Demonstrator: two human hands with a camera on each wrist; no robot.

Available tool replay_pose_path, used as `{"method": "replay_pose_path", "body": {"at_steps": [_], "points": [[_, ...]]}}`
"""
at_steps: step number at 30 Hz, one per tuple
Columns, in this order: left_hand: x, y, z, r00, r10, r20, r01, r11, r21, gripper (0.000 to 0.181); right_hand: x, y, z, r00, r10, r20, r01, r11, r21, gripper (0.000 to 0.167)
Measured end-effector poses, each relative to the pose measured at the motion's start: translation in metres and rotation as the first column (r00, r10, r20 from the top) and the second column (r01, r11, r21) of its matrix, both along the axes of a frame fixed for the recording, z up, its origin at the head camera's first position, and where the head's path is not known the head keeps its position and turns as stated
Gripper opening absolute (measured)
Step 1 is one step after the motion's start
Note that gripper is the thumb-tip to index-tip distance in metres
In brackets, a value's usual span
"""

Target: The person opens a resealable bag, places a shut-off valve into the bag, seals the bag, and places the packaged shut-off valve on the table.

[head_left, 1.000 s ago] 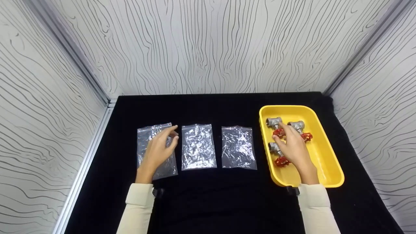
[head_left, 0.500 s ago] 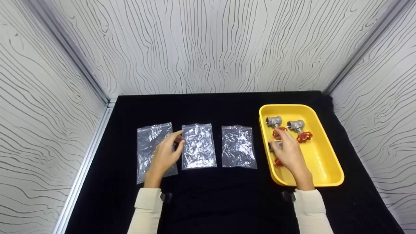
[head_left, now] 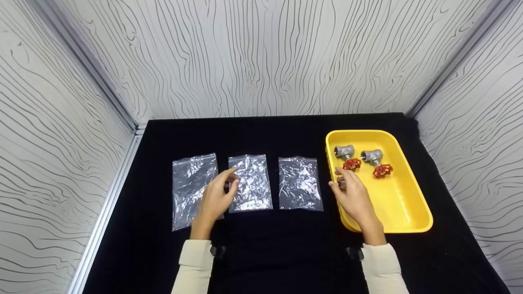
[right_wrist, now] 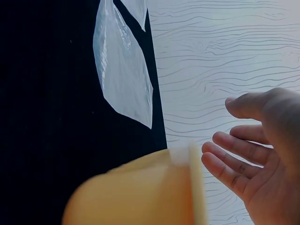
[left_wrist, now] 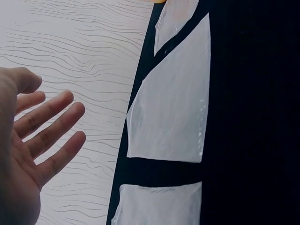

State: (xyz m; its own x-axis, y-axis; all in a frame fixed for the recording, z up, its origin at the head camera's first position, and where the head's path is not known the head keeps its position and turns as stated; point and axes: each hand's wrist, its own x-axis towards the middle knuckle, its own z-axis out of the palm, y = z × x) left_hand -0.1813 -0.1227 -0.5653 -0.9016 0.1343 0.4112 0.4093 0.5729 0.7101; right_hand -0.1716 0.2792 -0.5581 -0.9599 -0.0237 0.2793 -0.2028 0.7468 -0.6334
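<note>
My left hand (head_left: 216, 198) hovers between the left clear zip bag (head_left: 190, 179) and the middle zip bag (head_left: 253, 185), its fingers loosely bent with nothing held. In the left wrist view its fingers are spread apart. Over the left rim of the yellow tray (head_left: 402, 196) is my right hand (head_left: 354, 200), also holding nothing, fingers relaxed. Two metal valves with red handwheels lie inside the tray: one valve (head_left: 344, 151) at the upper left, another valve (head_left: 372, 157) beside it. The right hand covers most of a third valve. The right zip bag (head_left: 300, 183) lies flat next to the tray.
Black cloth (head_left: 278, 249) covers the table under the bags and tray. White wood-patterned panels (head_left: 261, 61) stand behind and at both sides. A metal frame rail (head_left: 106, 208) runs along the left edge.
My left hand has moved right, from over the left bag to the edge of the middle one. The right hand has shifted left and nearer, uncovering the upper valves and hiding the lower one.
</note>
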Motion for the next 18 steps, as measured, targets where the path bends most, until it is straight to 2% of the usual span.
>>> {"method": "replay_pose_path", "body": {"at_steps": [7,18], "points": [[0.003,0.01,-0.004,1.0,0.006,0.008,-0.006,1.0,0.021,0.034,0.004,-0.007,-0.004,1.0,-0.004,-0.002,0.004,1.0,-0.01,0.045],[0.004,0.024,-0.01,1.0,-0.028,-0.002,0.028,0.998,0.052,0.034,0.01,-0.017,-0.01,0.999,-0.009,-0.053,0.008,1.0,-0.027,0.044]]}}
